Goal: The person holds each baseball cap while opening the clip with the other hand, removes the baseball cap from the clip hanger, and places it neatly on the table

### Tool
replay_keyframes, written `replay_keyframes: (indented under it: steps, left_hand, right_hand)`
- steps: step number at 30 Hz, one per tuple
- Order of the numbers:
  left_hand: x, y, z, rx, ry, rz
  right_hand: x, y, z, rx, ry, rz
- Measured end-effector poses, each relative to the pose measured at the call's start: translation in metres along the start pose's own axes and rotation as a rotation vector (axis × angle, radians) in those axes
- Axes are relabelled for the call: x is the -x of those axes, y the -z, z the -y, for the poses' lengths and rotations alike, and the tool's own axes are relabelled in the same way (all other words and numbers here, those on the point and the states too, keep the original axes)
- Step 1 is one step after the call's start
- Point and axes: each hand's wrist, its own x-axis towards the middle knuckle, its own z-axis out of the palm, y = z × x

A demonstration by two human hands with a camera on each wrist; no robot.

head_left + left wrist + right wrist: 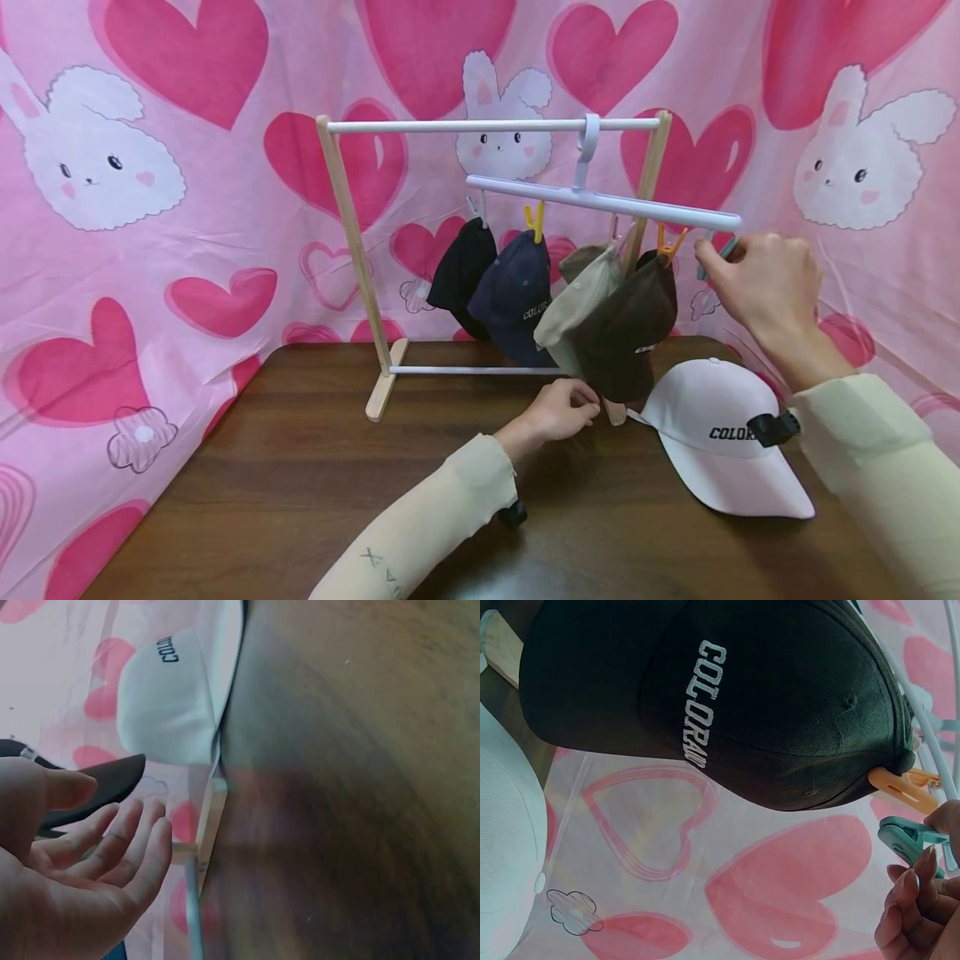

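White cap (716, 433) flat on counter (300, 467), front right, brim toward near edge. Left hand (558, 410) just beyond, low by brown cap (626, 333); fingers (135, 847) loosely open, holding nothing. Right hand (761, 283) raised at hanger's right end, fingers (907, 900) pinching teal clip (911, 840). Orange clip (900, 787) gripping brown cap beside it. Further left on white hanger bar (600, 200): beige cap (577, 308), navy cap (513, 296), black cap (461, 267). Behind, wooden rack (345, 217), pink heart curtain (187, 250).
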Motion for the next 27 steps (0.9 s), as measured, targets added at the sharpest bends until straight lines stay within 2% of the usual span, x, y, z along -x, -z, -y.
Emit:
replay_keyframes:
  steps: [9, 16, 24, 27]
  left_hand:
    - [-0.001, 0.016, -0.004, 0.07, -0.007, -0.005]
    - [-0.006, 0.024, -0.008, 0.077, -0.055, -0.027]
    - [-0.011, 0.025, -0.015, 0.156, -0.086, -0.056]
    - [-0.012, 0.024, -0.017, 0.154, -0.091, -0.075]
  right_hand:
    - [-0.001, -0.001, -0.002, 0.0, -0.003, 0.009]
    - [0.001, -0.002, -0.001, 0.013, -0.004, 0.005]
    - [0.0, -0.004, -0.001, 0.008, -0.001, -0.009]
    - [0.0, -0.004, 0.0, 0.016, -0.01, -0.007]
